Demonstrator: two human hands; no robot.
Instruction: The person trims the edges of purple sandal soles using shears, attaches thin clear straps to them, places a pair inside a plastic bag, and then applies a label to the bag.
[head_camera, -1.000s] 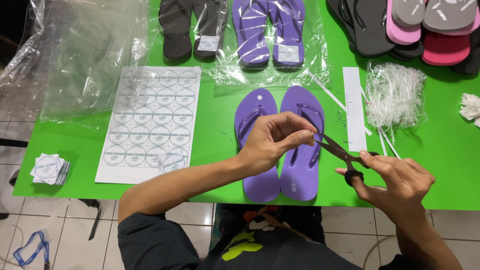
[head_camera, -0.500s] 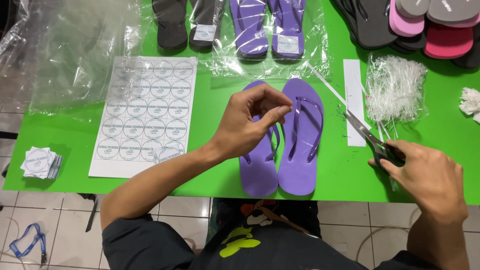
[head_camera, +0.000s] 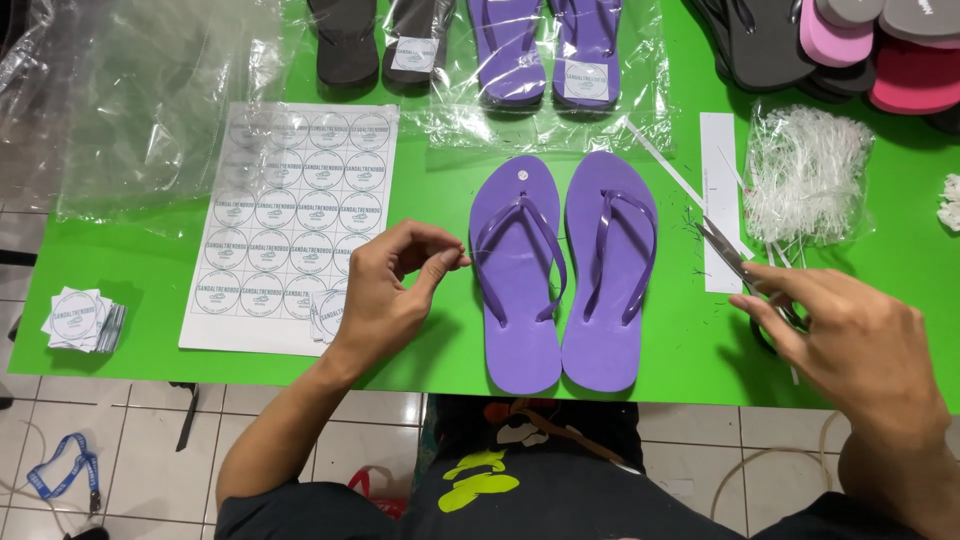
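Observation:
A pair of purple flip-flops (head_camera: 515, 300) lies side by side, soles down, on the green table (head_camera: 130, 270) in front of me. My left hand (head_camera: 390, 295) hovers just left of the pair, thumb and forefinger pinched together; nothing shows between them. My right hand (head_camera: 850, 345) is at the right, its fingers laid over the handles of grey scissors (head_camera: 722, 248). The blades point up and left across a white paper strip (head_camera: 718, 180).
A sheet of round stickers (head_camera: 290, 200) lies left of my left hand, a small stack of cut stickers (head_camera: 80, 318) farther left. Clear plastic bags (head_camera: 150, 100), bagged purple flip-flops (head_camera: 545, 50), grey ones (head_camera: 380, 40), a stacked pile (head_camera: 850, 50) and white plastic fasteners (head_camera: 805, 175) line the back.
My left hand has drawn back from the flip-flop straps toward the left, still pinched. My right hand has carried the scissors away from the straps to the table's right side.

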